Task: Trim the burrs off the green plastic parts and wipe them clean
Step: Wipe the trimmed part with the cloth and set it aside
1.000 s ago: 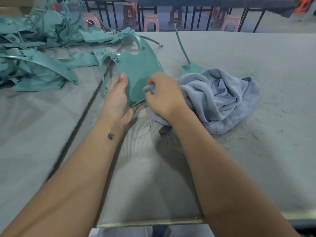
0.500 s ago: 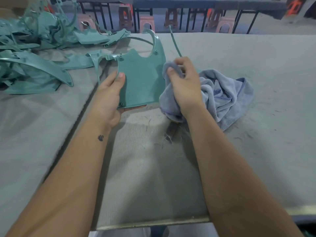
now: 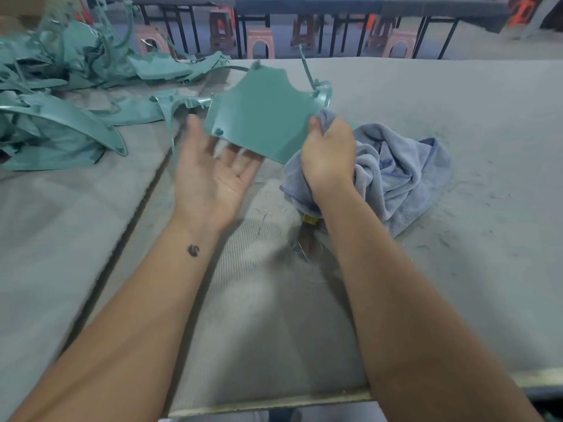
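Observation:
A flat green plastic part [image 3: 262, 117] is lifted above the grey table, tilted with its broad face toward me. My right hand [image 3: 329, 156] grips a grey-blue cloth [image 3: 396, 166] and pinches the part's right edge through it. Most of the cloth lies bunched on the table to the right. My left hand [image 3: 213, 172] is palm up with its fingers spread, blurred, just below the part's lower left edge; the fingertips are hidden behind the part.
A heap of green parts [image 3: 61, 86] fills the table's far left. A small trimming tool [image 3: 307, 236] lies under my right wrist among plastic shavings. A dark seam [image 3: 137, 214] splits the table. The front edge [image 3: 268, 405] is close; stools [image 3: 259, 41] stand beyond.
My left hand has let go of the part's left edge and turned palm up. My right hand with the cloth has taken the part's right edge, and the part has rotated.

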A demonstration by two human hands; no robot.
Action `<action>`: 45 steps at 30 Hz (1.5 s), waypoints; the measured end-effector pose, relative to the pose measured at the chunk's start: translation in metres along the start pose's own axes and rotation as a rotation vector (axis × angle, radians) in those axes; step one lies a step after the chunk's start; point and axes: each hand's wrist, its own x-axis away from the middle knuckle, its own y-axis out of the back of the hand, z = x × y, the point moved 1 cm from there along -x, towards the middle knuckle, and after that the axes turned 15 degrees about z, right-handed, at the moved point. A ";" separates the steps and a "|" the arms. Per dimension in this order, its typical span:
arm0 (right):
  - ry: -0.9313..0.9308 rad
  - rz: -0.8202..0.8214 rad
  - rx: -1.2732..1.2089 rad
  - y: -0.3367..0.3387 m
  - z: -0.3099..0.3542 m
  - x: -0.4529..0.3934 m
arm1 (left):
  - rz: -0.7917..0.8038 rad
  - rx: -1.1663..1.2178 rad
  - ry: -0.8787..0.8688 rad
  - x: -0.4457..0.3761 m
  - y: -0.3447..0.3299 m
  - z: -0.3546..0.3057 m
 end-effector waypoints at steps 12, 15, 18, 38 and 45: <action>0.099 0.224 -0.163 -0.019 0.006 0.015 | -0.185 -0.329 -0.074 -0.011 0.007 0.019; 0.184 0.222 -0.015 -0.028 0.006 0.020 | -0.110 -0.322 -0.121 -0.009 0.003 0.020; 0.224 0.023 -0.011 -0.024 0.005 0.017 | -0.090 -0.294 -0.065 -0.007 0.005 0.018; 0.168 0.398 0.060 -0.031 0.008 0.023 | -0.122 -0.101 -0.092 -0.009 0.010 0.010; -0.135 -0.010 -0.217 0.011 -0.005 -0.005 | 0.110 -0.441 0.068 0.005 0.004 0.007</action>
